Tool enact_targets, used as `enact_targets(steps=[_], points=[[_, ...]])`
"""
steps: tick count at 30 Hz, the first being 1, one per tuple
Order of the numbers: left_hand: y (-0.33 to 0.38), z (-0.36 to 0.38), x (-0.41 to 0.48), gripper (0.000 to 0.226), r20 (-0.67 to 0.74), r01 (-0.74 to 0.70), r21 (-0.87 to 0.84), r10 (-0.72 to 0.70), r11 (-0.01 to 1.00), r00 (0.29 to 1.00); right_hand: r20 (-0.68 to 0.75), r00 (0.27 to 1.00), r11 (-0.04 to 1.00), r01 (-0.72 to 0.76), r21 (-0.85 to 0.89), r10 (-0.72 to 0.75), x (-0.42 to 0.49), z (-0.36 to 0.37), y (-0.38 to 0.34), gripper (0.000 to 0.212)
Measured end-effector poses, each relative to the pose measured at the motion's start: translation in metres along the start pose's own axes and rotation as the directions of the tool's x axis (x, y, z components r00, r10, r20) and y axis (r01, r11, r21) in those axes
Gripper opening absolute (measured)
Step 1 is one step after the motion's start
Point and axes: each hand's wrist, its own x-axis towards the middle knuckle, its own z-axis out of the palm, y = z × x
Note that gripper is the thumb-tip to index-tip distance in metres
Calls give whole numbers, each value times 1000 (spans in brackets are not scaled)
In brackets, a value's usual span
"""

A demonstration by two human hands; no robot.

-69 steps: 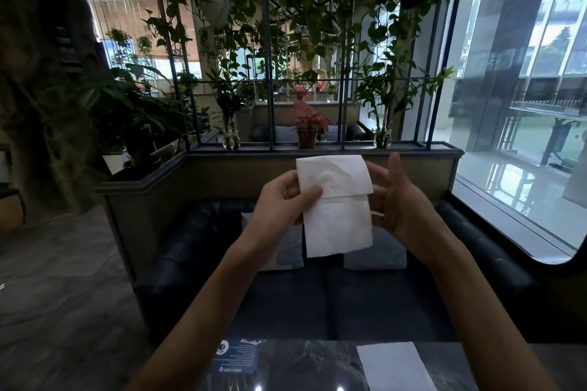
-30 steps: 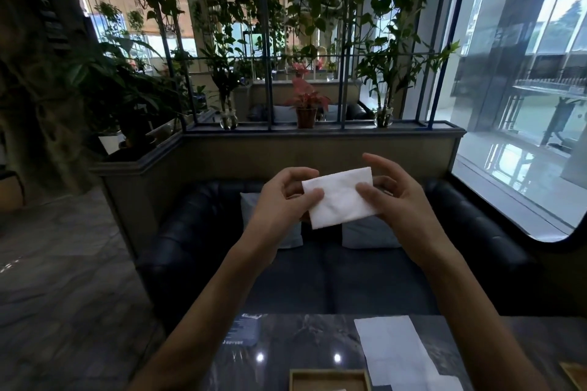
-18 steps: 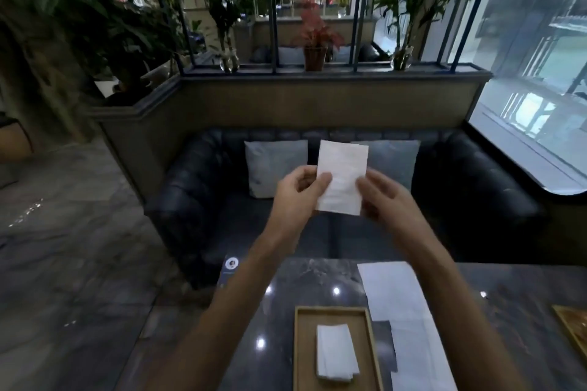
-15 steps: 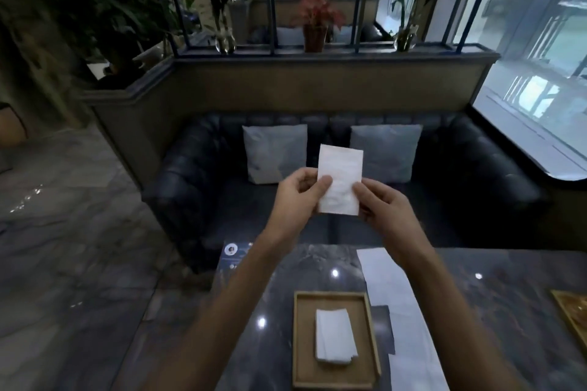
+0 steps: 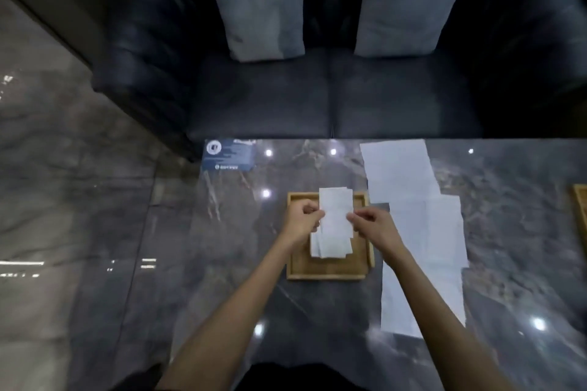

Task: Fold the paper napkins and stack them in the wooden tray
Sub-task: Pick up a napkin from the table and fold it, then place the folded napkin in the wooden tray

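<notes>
A folded white paper napkin [image 5: 336, 211] is held over the wooden tray [image 5: 327, 270], pinched on its left edge by my left hand [image 5: 303, 219] and on its right edge by my right hand [image 5: 371, 225]. Under it, inside the tray, lies a small stack of folded napkins [image 5: 330, 247]. The held napkin's far end reaches past the tray's far rim. Whether it touches the stack I cannot tell. Several unfolded napkins [image 5: 413, 206] lie flat in a row on the dark marble table, right of the tray.
A blue card [image 5: 229, 154] lies at the table's far left corner. Another wooden tray's edge [image 5: 580, 216] shows at the far right. A dark sofa [image 5: 330, 95] with two grey cushions stands beyond the table. Glossy floor lies to the left.
My view has tilted down from the sofa to the table. Both hands folded the napkin smaller in the air and lowered it over the tray and its stack.
</notes>
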Motion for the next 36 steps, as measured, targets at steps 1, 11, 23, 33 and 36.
enact_targets(steps=[1,11,23,33,36], points=[[-15,10,9,3,3,44,21,-44,999,999,-15,999,999,-37,-39,36,9,7,16,26],[-89,49,50,9,-141,190,139,-170,972,975,-95,984,977,-164,-134,152,37,55,90,29],[-94,69,26,46,-65,243,-19,-244,970,968,130,967,938,-248,244,221,17,81,84,54],[-94,98,-18,16,-413,19,344,133,939,901,-370,898,972,-226,69,236,-10,-5,147,33],[-112,143,-54,13,-198,-43,344,117,938,973,-554,737,915,-383,128,386,-36,-57,199,27]])
